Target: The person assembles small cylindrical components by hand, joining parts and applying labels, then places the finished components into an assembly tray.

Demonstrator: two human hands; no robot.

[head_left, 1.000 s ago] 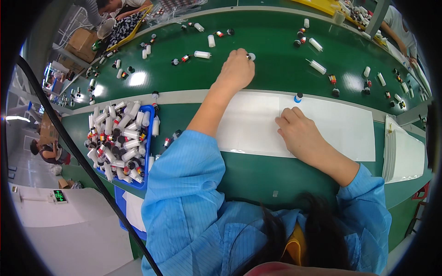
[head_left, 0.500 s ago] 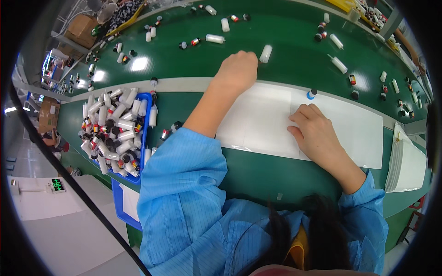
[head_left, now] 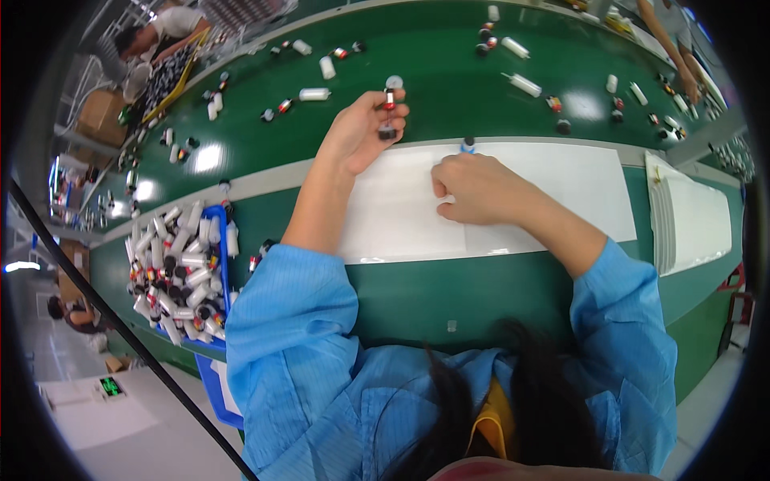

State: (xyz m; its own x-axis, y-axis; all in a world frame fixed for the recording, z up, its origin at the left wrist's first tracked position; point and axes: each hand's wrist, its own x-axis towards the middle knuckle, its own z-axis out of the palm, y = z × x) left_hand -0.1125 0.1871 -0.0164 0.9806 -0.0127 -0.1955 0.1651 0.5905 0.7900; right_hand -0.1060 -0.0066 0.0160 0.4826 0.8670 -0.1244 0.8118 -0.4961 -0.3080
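Observation:
My left hand (head_left: 361,131) is raised over the near edge of the green work surface, palm partly turned up. Its fingers curl round a small banded cylinder (head_left: 390,100) with red and white bands, a dark lower end and a pale grey disc at the top. The piece is slightly blurred. My right hand (head_left: 481,188) rests on a white sheet (head_left: 553,212) with bent fingers closed; whatever they hold, if anything, is hidden. Just beyond its knuckles stands a small blue piece with a black top (head_left: 468,146), at the sheet's far edge.
At the left, a blue tray (head_left: 222,240) is heaped with white tubes and banded pieces. More tubes and caps lie scattered over the green surface (head_left: 433,48) beyond. A stack of white sheets (head_left: 694,220) lies at the right. Other people work at the far left and far right.
My left hand has turned palm up, now showing the banded cylinder. The white tube beside it no longer shows. My right hand has curled tighter near the blue piece. The whole view has shifted.

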